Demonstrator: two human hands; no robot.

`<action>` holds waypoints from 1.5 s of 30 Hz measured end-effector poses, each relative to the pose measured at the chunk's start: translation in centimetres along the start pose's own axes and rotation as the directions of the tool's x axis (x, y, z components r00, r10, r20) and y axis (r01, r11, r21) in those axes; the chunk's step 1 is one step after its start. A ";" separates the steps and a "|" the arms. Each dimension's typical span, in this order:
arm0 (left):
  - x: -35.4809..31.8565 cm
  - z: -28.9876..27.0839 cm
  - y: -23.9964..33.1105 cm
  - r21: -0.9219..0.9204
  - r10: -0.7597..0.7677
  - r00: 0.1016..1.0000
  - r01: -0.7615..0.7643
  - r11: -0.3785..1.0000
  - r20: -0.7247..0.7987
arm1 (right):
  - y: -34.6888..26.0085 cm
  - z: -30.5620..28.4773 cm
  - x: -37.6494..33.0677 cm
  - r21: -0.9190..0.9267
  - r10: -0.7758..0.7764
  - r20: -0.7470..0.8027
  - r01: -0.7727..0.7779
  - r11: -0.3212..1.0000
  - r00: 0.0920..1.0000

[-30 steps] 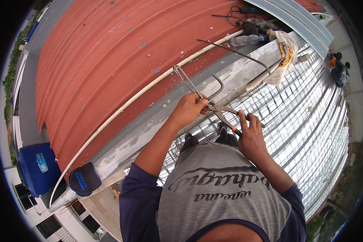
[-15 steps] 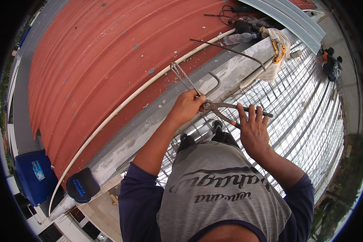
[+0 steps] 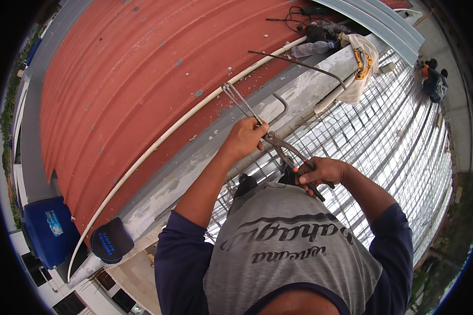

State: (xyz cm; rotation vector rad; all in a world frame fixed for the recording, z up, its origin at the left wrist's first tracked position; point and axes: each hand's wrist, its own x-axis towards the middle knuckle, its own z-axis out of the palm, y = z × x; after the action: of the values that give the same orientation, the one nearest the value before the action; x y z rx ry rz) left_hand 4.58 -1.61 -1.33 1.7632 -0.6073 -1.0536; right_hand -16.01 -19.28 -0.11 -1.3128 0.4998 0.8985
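Note:
My left hand (image 3: 245, 139) is closed around the lower end of a narrow bent steel rod (image 3: 238, 100), whose looped end points up and left over the concrete ledge. Right beside its fingertips are the jaws of the end-cutting pincers (image 3: 282, 145). My right hand (image 3: 325, 173) is wrapped around the handles of these pincers, which are dark with an orange band. What the jaws bite on is too small to make out. Just above my left hand a hooked rod (image 3: 284, 107) curves up from the ledge.
A steel mesh (image 3: 362, 136) spreads over shiny sheeting to the right. Red metal roofing (image 3: 136, 79) lies left, edged by a pale pipe (image 3: 165, 138). Nearby are a dark cap (image 3: 112, 241), blue container (image 3: 50, 231), plastic bottle (image 3: 312, 49) and cloth (image 3: 358, 86). A person (image 3: 434, 81) is at far right.
My right hand has gone from spread fingers resting on the handles to a closed grip. The pincers' handles have swung down toward me and come closer together. My left hand stays nearly in place.

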 end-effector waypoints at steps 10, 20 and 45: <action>-0.1 0.2 -0.4 0.023 0.010 1.000 -0.009 1.000 -0.029 | -2.3 3.1 -1.9 -0.746 -0.369 -0.505 -0.179 0.642 0.780; -0.2 0.5 -0.3 0.023 -0.006 1.000 0.006 1.000 -0.030 | -2.1 0.1 -0.8 -0.629 -0.224 -0.357 -0.057 0.775 0.907; -0.3 -0.5 0.6 -0.002 -0.074 0.990 0.075 0.997 0.122 | -1.6 1.7 -0.2 -0.903 -0.740 -0.401 -0.369 0.220 0.541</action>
State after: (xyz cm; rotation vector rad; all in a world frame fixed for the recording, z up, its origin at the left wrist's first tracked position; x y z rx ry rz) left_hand 4.91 -1.35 -0.55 1.7361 -0.6157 -1.2208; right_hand -15.09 -17.68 1.39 -3.0604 0.3697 0.0718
